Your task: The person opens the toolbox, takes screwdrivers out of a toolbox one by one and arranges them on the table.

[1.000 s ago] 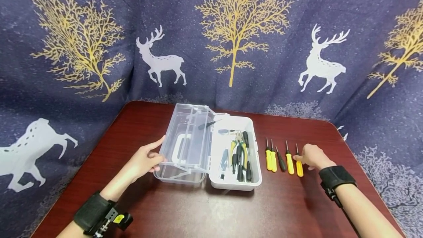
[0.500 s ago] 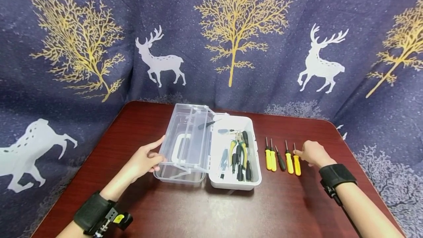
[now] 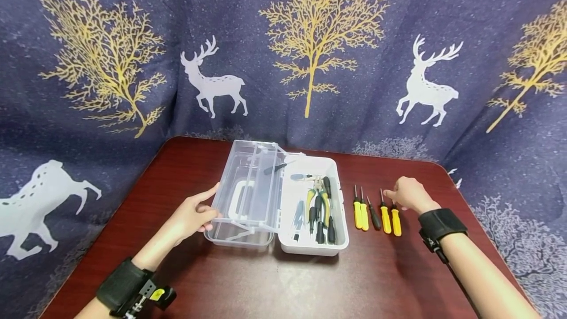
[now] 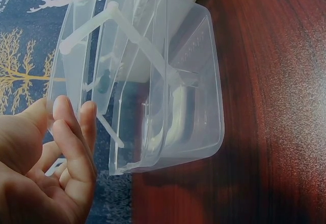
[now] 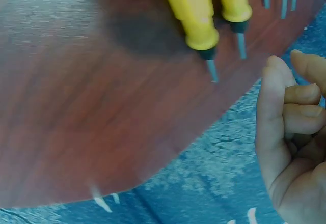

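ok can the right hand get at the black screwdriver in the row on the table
Probably yes: the right hand shows nothing in its grip, nothing covers the black screwdriver, and the yellow screwdrivers nearer the hand lie flat on the table.

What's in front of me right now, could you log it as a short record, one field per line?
Left hand: grips the edge of the clear tray section
Right hand: near the shafts of the two rightmost screwdrivers, holding nothing
Toolbox: white box, open, clear tray section folded out to the left
Box contents: yellow-handled pliers, several dark-handled tools
Row beside box: four yellow-handled screwdrivers, one black-handled screwdriver in the middle
Surface: reddish-brown table
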A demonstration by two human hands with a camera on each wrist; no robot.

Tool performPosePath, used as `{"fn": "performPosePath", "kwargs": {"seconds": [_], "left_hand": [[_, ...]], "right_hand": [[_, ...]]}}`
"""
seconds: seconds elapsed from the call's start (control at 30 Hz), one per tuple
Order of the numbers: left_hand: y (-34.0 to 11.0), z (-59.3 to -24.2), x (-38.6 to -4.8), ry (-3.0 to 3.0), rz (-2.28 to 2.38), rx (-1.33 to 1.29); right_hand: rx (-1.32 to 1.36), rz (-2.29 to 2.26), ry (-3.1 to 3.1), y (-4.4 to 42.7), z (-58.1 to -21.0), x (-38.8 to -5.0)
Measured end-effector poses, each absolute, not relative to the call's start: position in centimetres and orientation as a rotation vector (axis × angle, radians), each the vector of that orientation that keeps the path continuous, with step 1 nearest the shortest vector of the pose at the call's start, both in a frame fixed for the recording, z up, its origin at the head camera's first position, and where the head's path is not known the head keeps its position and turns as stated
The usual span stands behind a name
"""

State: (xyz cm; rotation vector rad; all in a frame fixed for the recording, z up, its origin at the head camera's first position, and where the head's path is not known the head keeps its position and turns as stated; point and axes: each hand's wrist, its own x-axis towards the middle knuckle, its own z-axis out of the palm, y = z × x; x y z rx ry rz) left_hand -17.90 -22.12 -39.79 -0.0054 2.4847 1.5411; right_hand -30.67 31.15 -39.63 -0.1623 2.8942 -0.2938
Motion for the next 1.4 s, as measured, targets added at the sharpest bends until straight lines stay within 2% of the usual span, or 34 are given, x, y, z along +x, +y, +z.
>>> {"fn": "performPosePath", "kwargs": {"seconds": [0.53, 1.4], "left_hand": [[-22.1, -39.8, -17.8, 2.479, 1.549, -0.001], [-22.1, -39.8, -17.8, 2.491, 1.54, 0.011]], "right_hand": [[-0.417, -0.269, 2.965, 24.0, -36.0, -33.8], [-0.651, -0.3, 3.01, 14.3, -34.0, -34.6]]}}
